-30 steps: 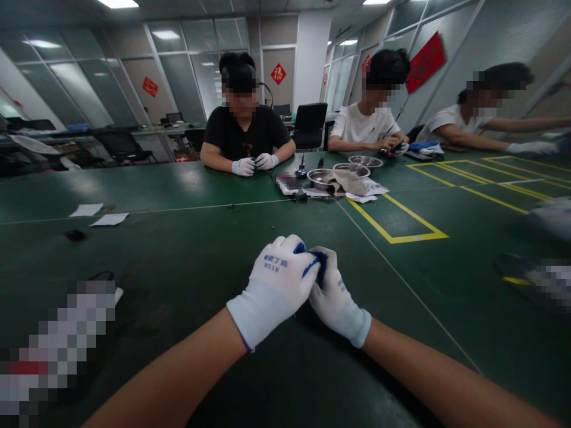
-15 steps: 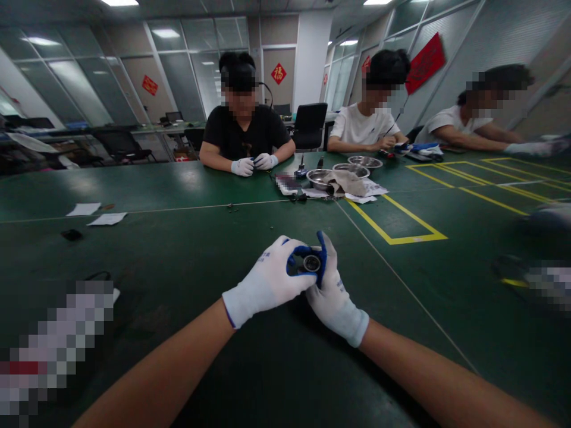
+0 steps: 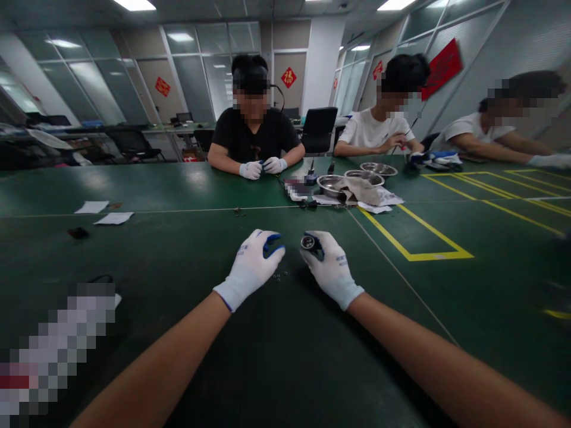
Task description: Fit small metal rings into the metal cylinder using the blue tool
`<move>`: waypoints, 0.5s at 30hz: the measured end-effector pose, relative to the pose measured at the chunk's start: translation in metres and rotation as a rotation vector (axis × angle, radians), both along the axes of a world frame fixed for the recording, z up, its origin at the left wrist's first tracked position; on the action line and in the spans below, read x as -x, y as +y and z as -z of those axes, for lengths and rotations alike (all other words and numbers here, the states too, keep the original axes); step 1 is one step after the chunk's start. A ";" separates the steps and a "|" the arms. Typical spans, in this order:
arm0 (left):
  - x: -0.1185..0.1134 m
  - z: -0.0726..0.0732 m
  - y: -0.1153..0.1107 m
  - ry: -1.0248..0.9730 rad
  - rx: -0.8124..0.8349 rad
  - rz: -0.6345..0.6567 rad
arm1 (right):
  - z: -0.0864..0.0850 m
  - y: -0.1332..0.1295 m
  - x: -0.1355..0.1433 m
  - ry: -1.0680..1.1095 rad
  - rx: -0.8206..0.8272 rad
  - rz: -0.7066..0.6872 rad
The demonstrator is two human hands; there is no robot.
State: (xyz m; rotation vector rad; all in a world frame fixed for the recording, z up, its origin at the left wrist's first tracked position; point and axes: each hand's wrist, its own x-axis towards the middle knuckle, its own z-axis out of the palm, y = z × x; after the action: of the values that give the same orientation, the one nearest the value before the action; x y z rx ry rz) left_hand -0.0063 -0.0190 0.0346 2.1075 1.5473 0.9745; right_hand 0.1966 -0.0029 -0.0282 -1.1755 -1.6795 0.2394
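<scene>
My left hand [image 3: 253, 261], in a white glove with blue-coated fingers, hovers just above the green table. Its thumb and fingers stand apart, with nothing visible between them. A small dark cylindrical part [image 3: 307, 242] with a silvery round rim is in my right hand [image 3: 328, 261], gloved the same way. Thumb and fingers grip it from the sides, its round end turned up toward me. Several tiny ring-like metal pieces [image 3: 279, 276] lie on the table between the hands, nearest the left glove's thumb.
Steel bowls [image 3: 330, 185] and a grey cloth [image 3: 359, 190] sit across the table beside papers. White paper slips [image 3: 114, 219] and a small black object [image 3: 78, 233] lie to the left, a blurred-out long object [image 3: 62, 339] nearer me. Yellow tape [image 3: 439, 257] marks the right side. Three people sit opposite.
My hands have parted: the left has let go of the cylindrical part, which stays in the right hand. The small metal pieces between them now show. The view has shifted slightly.
</scene>
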 end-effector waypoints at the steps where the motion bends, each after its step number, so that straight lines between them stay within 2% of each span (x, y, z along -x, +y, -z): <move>1: 0.008 0.006 0.007 0.018 -0.004 -0.054 | 0.002 0.015 0.001 -0.046 -0.021 0.000; 6: 0.039 0.028 0.035 0.061 0.017 -0.203 | 0.003 0.104 0.019 -0.276 0.009 -0.034; 11: 0.061 0.033 0.065 0.118 0.004 -0.337 | -0.001 0.185 0.054 -0.440 0.121 -0.008; 15: 0.074 0.033 0.093 0.226 0.007 -0.437 | 0.004 0.226 0.069 -0.470 0.102 -0.028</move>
State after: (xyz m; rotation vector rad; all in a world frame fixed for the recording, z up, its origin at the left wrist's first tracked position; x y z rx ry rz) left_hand -0.0803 0.0736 0.0015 1.9683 2.1833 0.8796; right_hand 0.1280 0.2231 -0.0318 -1.3580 -2.1113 0.0666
